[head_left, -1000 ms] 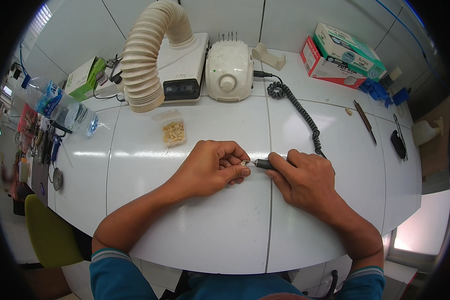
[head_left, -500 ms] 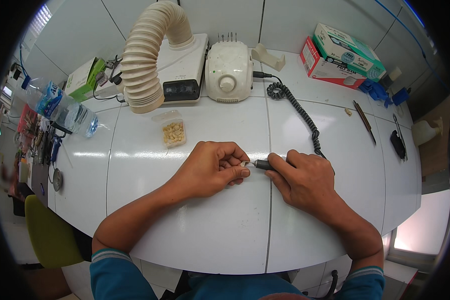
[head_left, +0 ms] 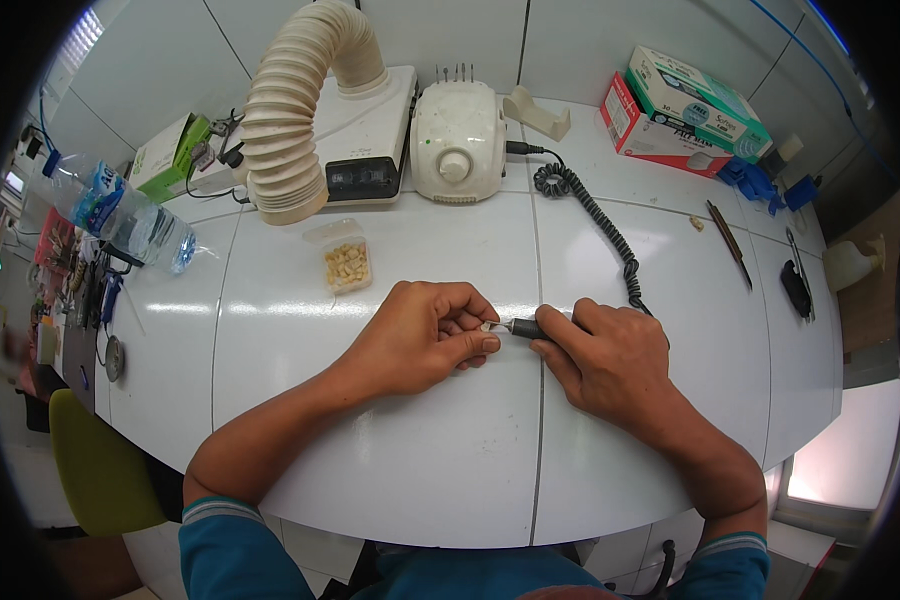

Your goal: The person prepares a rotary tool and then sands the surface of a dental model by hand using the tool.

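One small pale piece (head_left: pixel 487 327) is being held above the bench (head_left: pixel 450 440), roughly midway between its front and back edges; the left hand (head_left: pixel 420 335) is pinching it between thumb and fingers; the right hand (head_left: pixel 615 360) is grasping a dark handpiece (head_left: pixel 527 329), its thin tip touching or nearly touching the piece; the work on this piece is seemingly still going on, though how much is remaining I cannot tell; many similar pieces (head_left: pixel 347 264) are lying in a clear box (head_left: pixel 353 291) toward the back edge, finished or unfinished being unclear.
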Demonstrator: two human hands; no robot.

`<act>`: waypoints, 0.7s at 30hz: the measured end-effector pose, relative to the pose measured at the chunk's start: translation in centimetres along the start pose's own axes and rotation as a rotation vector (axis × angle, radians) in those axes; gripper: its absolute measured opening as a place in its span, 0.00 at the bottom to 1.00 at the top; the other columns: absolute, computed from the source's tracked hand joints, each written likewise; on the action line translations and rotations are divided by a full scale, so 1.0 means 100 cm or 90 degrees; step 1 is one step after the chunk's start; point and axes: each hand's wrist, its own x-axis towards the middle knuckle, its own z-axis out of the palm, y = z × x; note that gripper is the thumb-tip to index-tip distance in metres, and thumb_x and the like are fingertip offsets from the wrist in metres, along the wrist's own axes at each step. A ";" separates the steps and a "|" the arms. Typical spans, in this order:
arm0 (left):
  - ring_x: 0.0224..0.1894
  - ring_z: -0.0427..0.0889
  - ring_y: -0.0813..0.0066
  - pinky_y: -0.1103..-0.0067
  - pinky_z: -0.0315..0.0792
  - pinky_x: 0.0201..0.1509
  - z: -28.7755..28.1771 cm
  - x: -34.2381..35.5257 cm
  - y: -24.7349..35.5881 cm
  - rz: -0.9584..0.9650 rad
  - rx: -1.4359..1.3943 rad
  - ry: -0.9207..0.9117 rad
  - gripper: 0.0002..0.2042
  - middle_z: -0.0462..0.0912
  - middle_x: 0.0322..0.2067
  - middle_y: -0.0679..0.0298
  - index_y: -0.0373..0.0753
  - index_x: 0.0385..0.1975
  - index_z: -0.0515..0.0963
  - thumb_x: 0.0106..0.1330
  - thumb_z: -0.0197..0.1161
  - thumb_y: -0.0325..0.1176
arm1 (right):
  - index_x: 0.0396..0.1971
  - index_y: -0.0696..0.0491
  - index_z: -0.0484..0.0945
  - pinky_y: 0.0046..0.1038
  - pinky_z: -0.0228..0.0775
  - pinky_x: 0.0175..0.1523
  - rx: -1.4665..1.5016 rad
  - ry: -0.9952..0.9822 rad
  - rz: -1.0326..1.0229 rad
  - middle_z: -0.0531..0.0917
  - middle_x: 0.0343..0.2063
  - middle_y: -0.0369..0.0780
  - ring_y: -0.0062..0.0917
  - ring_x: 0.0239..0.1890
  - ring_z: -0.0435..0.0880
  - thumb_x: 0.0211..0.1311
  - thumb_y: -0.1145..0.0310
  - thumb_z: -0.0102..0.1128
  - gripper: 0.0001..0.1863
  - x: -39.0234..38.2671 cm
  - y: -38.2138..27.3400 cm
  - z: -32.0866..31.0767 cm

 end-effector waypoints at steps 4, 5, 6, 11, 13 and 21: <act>0.39 0.91 0.80 0.81 0.86 0.43 0.000 0.000 -0.001 0.003 0.008 0.001 0.10 0.93 0.37 0.60 0.28 0.53 0.84 0.77 0.72 0.25 | 0.46 0.44 0.85 0.31 0.66 0.25 0.001 0.006 -0.004 0.78 0.23 0.33 0.23 0.20 0.79 0.73 0.54 0.74 0.12 0.000 -0.001 0.000; 0.39 0.91 0.80 0.81 0.86 0.43 0.000 0.000 -0.001 0.003 0.008 0.000 0.10 0.93 0.37 0.60 0.28 0.53 0.84 0.77 0.72 0.25 | 0.46 0.44 0.85 0.31 0.66 0.25 0.000 0.005 -0.004 0.78 0.23 0.33 0.23 0.20 0.79 0.73 0.54 0.74 0.12 0.000 0.000 0.000; 0.39 0.91 0.80 0.81 0.86 0.43 0.000 0.000 0.000 0.003 0.007 0.001 0.10 0.93 0.37 0.60 0.28 0.53 0.84 0.77 0.72 0.25 | 0.46 0.44 0.85 0.31 0.66 0.25 0.000 0.001 -0.002 0.78 0.23 0.33 0.23 0.20 0.79 0.74 0.54 0.74 0.12 0.000 0.000 -0.001; 0.38 0.91 0.80 0.81 0.86 0.43 0.000 0.000 -0.001 0.006 -0.001 0.003 0.10 0.93 0.37 0.60 0.28 0.52 0.84 0.77 0.72 0.25 | 0.46 0.44 0.85 0.31 0.66 0.25 -0.001 0.003 0.000 0.78 0.24 0.33 0.23 0.20 0.79 0.74 0.54 0.74 0.12 0.000 -0.001 0.000; 0.38 0.91 0.80 0.82 0.86 0.43 0.000 0.000 -0.002 0.005 -0.001 0.004 0.10 0.92 0.37 0.60 0.29 0.52 0.84 0.76 0.72 0.25 | 0.46 0.43 0.85 0.31 0.66 0.26 -0.002 0.004 -0.002 0.78 0.24 0.33 0.23 0.20 0.79 0.74 0.54 0.74 0.12 0.001 -0.001 0.000; 0.38 0.91 0.80 0.82 0.85 0.43 0.000 0.000 -0.001 0.014 0.002 0.000 0.10 0.92 0.37 0.61 0.29 0.52 0.85 0.76 0.73 0.25 | 0.46 0.43 0.85 0.31 0.66 0.26 -0.007 0.001 -0.001 0.78 0.23 0.32 0.22 0.19 0.79 0.73 0.54 0.74 0.12 0.000 -0.001 0.000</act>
